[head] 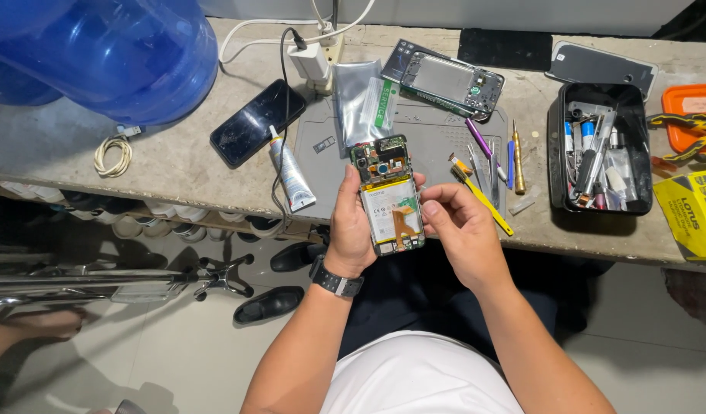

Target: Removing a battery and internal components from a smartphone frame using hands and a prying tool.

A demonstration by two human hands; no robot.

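Note:
My left hand (351, 230) grips an opened phone (387, 193) by its left edge, back cover off, so the green circuit board, white battery and orange flex ribbon show. A dark watch sits on that wrist. My right hand (456, 222) touches the phone's right edge with thumb and fingertips pinched against it near the battery. The phone is held upright over the front edge of the grey work mat (437, 138).
On the bench lie a black phone (257, 123), a glue tube (290, 172), a silver bag (361, 100), a phone frame (445, 80), tweezers and screwdrivers (491, 165), a black tool tray (598, 149) and blue water jugs (115, 54). Shoes stand under the bench.

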